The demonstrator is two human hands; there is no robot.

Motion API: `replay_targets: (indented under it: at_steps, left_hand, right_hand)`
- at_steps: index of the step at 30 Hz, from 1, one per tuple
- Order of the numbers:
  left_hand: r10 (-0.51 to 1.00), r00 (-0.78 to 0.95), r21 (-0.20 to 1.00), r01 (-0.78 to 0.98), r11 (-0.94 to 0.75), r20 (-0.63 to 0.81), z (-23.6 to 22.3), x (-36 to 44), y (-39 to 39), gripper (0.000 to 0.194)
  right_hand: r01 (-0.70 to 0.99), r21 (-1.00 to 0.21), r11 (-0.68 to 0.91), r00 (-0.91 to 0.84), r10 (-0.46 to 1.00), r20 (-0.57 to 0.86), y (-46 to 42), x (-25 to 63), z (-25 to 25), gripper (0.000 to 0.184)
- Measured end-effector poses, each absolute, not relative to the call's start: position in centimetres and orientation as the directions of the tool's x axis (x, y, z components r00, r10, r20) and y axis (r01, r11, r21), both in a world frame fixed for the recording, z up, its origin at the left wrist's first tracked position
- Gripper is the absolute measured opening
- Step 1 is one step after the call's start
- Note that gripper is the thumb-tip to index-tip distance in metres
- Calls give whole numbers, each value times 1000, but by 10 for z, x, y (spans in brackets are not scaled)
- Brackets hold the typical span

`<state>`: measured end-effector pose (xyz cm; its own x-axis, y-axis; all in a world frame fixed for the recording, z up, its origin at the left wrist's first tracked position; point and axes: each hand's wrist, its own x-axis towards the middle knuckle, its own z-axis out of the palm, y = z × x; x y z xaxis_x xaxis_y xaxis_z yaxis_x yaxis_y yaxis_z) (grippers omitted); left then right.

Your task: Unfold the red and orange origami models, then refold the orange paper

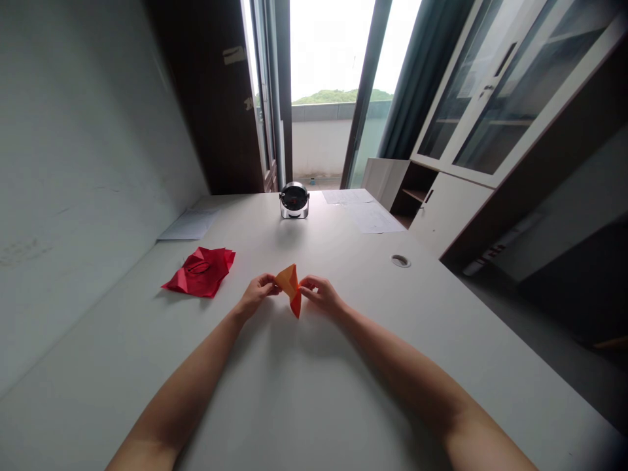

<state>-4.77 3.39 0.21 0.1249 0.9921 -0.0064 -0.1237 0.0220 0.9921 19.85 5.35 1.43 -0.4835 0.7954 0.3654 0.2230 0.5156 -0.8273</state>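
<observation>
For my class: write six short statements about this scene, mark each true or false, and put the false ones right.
1. The left hand and the right hand both hold the orange paper. True.
2. A dark loop lies on the red sheets. True.
3. The red sheets lie to the right of the orange paper. False: they lie to its left.
4. The round device stands on the table, farther off than both hands. True.
5. The orange paper lies flat, untouched by either hand. False: it is bent and held between the two hands.
6. The round device rests on the red sheets. False: it stands apart from them.
</observation>
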Motion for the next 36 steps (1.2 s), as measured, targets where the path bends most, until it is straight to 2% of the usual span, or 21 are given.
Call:
replay_targets:
  at_steps: [15, 24, 29, 36]
  left_hand:
    - [990, 140, 995, -100, 11, 3, 3, -47, 34, 28]
    - [992, 129, 997, -77, 23, -13, 8, -42, 29, 25]
    - [991, 136, 998, -66, 18, -9, 9, -41, 29, 22]
    - [987, 156, 994, -110, -24, 41, 8, -44, 28, 24]
  right_hand:
    - [224, -812, 538, -481, 786, 388, 53, 197, 13, 34]
    - [217, -850, 480, -479, 811, 336, 58, 193, 4, 12]
    - [235, -869, 435, -456, 839, 297, 60, 193, 1, 10]
    - [171, -901, 397, -465, 839, 282, 57, 192, 6, 10]
